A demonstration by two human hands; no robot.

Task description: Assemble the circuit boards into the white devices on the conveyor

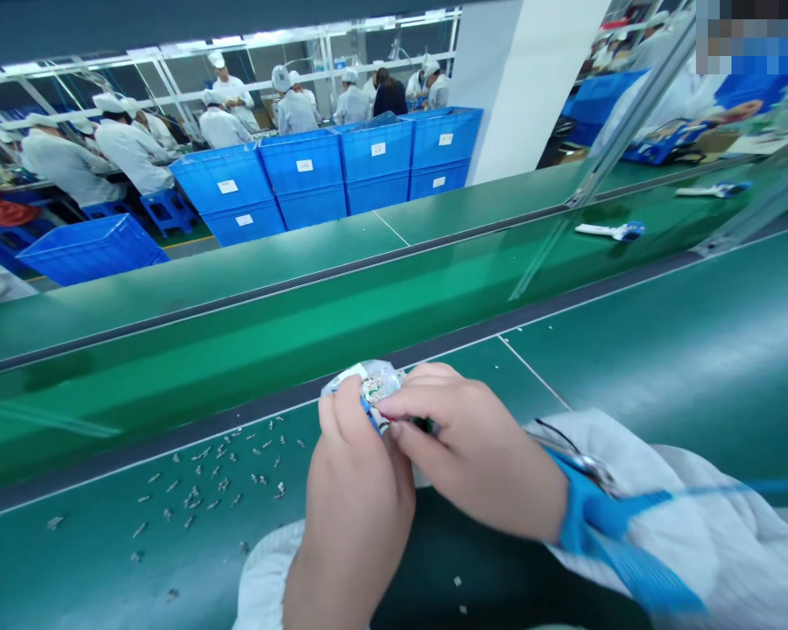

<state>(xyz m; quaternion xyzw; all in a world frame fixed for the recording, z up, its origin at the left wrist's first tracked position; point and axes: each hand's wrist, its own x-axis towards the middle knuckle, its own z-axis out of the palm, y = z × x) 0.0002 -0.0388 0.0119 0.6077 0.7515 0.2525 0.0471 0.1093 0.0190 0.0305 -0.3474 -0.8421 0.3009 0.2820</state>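
Head camera view: both bare hands are meeting above the dark green worktop [670, 350], and a small blue-and-white plastic piece [371, 416] is sitting between their fingertips. Its visible blue edge is running slantwise, from far left to near right, so its near end is pointing toward the right thumb. The left hand [361, 472] is holding the piece from the left, fingers curled along its side. The right hand [476, 451] is coming at it from the right, thumb and forefinger narrowed almost together at the near right end; whether they are pinching the piece itself or something finer, I cannot tell. Neither hand is standing nearer, since both appear to be touching it. Just beyond the fingertips, on the far side, a crumpled clear plastic bag [389, 378] is showing tiny pale parts [371, 386] inside; whether it is resting in the left hand or on the surface is hidden. Many small silvery metal parts [193, 500] are lying scattered to the left of the left hand, apart from it. A ribbed bright blue wrist strap [587, 516] is circling the right wrist over the white sleeve [683, 525].
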